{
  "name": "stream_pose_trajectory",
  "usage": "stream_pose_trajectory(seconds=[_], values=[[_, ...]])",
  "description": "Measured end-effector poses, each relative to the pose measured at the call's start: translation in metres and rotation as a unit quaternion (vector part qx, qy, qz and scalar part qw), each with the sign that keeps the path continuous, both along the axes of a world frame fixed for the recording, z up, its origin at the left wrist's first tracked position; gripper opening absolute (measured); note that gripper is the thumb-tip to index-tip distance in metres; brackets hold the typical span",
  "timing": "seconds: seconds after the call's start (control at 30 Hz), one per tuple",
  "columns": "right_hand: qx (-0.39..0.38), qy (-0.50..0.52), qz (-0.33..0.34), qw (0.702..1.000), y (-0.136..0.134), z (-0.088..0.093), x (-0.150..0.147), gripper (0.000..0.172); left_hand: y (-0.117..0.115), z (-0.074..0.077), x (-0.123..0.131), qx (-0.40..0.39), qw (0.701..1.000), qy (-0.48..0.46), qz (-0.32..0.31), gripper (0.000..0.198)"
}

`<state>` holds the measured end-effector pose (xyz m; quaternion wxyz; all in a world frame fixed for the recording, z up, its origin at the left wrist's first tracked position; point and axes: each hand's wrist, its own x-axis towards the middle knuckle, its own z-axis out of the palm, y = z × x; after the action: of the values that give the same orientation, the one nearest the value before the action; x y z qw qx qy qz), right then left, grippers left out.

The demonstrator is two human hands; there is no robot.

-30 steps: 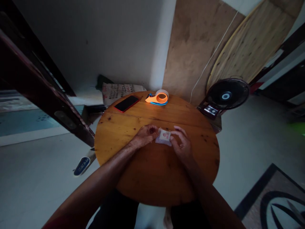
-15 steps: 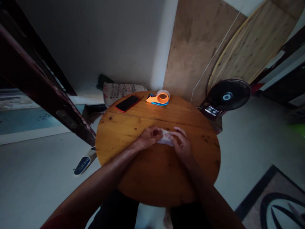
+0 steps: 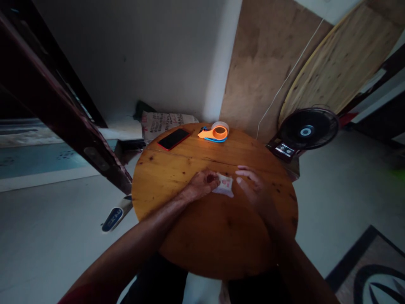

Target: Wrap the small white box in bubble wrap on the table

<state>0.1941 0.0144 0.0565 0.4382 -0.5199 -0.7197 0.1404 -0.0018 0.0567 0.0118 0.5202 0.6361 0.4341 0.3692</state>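
Observation:
A small white packet (image 3: 225, 183) with pinkish-red marks lies in front of me on the round wooden table (image 3: 202, 228). It looks soft, and a pale flap spreads along its near side. My left hand (image 3: 203, 182) pinches the packet's left edge between curled fingers, which cover that corner. Just right of the packet, my right hand (image 3: 253, 185) is apart from it, fingers spread and holding nothing.
At the table's far edge sit an orange tape dispenser (image 3: 207, 135) with a tape roll and a red-edged phone (image 3: 173, 139). A dark fan (image 3: 306, 131) stands beyond the table to the right. A printed sack (image 3: 167, 121) leans behind it.
My right hand has let go of the packet and moved right, its fingers opening. My left hand still grips the left edge. The whole view has shifted slightly.

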Motion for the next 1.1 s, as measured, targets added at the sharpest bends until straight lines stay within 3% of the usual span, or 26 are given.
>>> stream_pose_trajectory(seconds=[0.13, 0.33, 0.47, 0.73, 0.93, 1.1], values=[[-0.039, -0.037, 0.04, 0.998, 0.022, 0.017, 0.006, 0.02, -0.001, 0.0, 0.0, 0.001, 1.0, -0.005, 0.0, 0.018], [-0.045, 0.045, 0.04, 0.997, 0.056, -0.012, 0.003, 0.019, -0.001, 0.003, 0.0, -0.007, 1.0, 0.004, -0.007, 0.018], [-0.064, 0.075, 0.093, 0.991, 0.055, -0.025, 0.007, 0.014, -0.002, 0.004, 0.0, -0.012, 1.0, 0.019, -0.006, 0.018], [-0.122, 0.022, 0.175, 0.977, 0.043, -0.009, 0.015, 0.013, -0.002, 0.003, 0.0, -0.001, 1.0, 0.024, -0.004, 0.017], [-0.073, -0.076, 0.191, 0.976, 0.048, -0.016, 0.02, 0.013, -0.003, 0.005, 0.0, -0.015, 1.0, 0.018, -0.012, 0.017], [0.018, -0.174, 0.148, 0.973, 0.047, -0.023, 0.018, 0.015, -0.003, 0.006, 0.0, -0.034, 0.999, 0.011, -0.012, 0.018]])
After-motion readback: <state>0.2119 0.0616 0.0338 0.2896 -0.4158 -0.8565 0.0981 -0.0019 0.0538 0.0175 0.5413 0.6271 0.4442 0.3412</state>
